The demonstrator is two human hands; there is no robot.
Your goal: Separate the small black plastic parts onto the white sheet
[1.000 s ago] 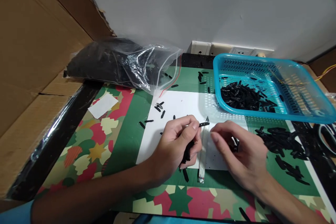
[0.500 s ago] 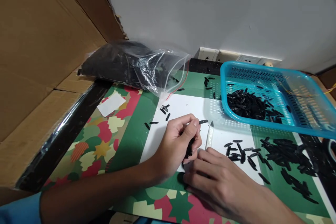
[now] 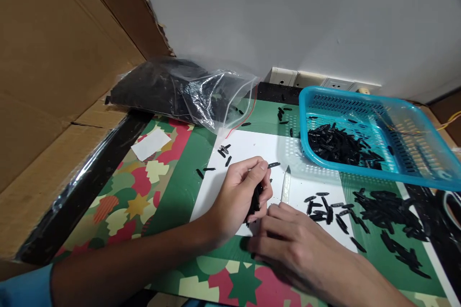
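Note:
My left hand (image 3: pixel 248 187) is closed around several slim black pieces (image 3: pixel 255 201) above the white paper (image 3: pixel 248 146). One more black piece (image 3: pixel 273 165) sticks out from between the thumb and fingertip. Right beside it, my right hand (image 3: pixel 291 242) rests low at the paper's near edge with its fingers curled. A slim white tool with a dark pointed tip (image 3: pixel 286 187) projects from these fingers, pointing away; its lower end is hidden under the hand. Loose black pieces (image 3: pixel 329 213) lie right of it, and a few others (image 3: pixel 224 150) lie to the left.
A blue plastic basket (image 3: pixel 345 171) holding black pieces stands at the right. In front of it lies a dark heap (image 3: pixel 391 211). A clear zip bag (image 3: pixel 173 88) full of black pieces rests at the back left, near cardboard (image 3: pixel 54 81). Wall sockets (image 3: pixel 309 79) line the back.
The view has shifted slightly. The black piece at my left fingertips has tilted a little, its outer end now higher. Both hands stay almost in place.

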